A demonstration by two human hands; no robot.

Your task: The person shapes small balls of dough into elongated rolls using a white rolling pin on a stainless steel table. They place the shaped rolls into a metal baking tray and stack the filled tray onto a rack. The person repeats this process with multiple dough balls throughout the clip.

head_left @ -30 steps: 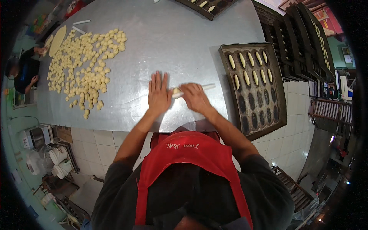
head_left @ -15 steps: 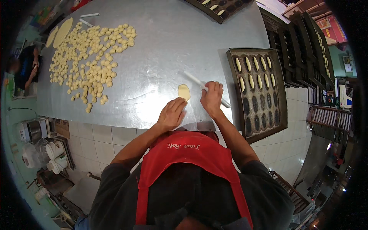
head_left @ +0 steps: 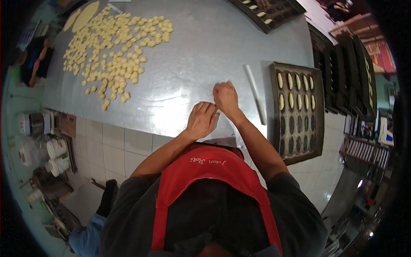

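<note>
Rod point(head_left: 255, 95) has left the right hand point(head_left: 225, 96) since the earlier frame and lies on the table point(head_left: 205, 47) near the tray point(head_left: 276, 115), probably parked there to be within easy reach. Both hands have drawn together: the right is loosely curled, the left hand point(head_left: 202, 120) bends its fingers down just beside it; whether either grips anything, I cannot tell. Flat dough is out of sight, presumably beneath them. Balls point(head_left: 120, 64) lie leftward and rolls point(head_left: 298, 81) fill the tray's two far rows, seemingly arranged so the hands work between.
</note>
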